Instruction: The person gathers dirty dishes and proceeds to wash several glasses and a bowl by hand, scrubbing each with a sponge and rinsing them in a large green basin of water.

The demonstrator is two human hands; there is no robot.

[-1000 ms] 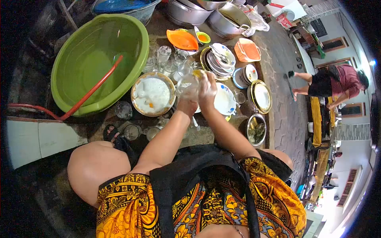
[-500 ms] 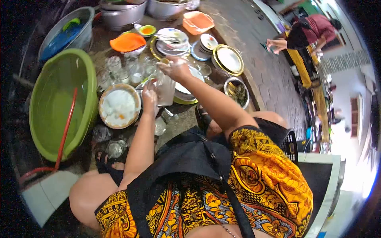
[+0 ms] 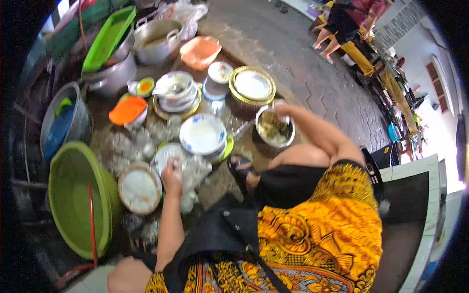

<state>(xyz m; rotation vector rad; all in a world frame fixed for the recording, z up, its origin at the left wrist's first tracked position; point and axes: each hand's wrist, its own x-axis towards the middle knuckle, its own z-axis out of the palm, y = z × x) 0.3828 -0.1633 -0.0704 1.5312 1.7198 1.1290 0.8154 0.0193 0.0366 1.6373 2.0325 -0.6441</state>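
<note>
My left hand (image 3: 172, 178) is closed beside a pale, shiny wet heap (image 3: 195, 172) near the soapy bowl (image 3: 140, 188); motion blur hides what it grips. My right hand (image 3: 282, 111) reaches to the near rim of a white bowl (image 3: 289, 141) with yellowish and dark green scraps; its fingers are smeared. Between my hands stands a stack topped by a white plate with blue marks (image 3: 202, 134). Behind it are stacked bowls with spoons (image 3: 174, 87) and gold-rimmed plates (image 3: 252, 85).
A green tub (image 3: 73, 200) with a red hose (image 3: 91, 219) stands at left, near a grey tub (image 3: 80, 110). Glasses (image 3: 119, 144) cluster beside the soapy bowl. Pots (image 3: 156, 44) and a peach basket (image 3: 200, 51) are farther back. Another person (image 3: 348, 22) stands at upper right.
My right hand has left the glass it held up near my left hand and moved right to the scrap bowl. The view has shifted, and the other person stands more upright.
</note>
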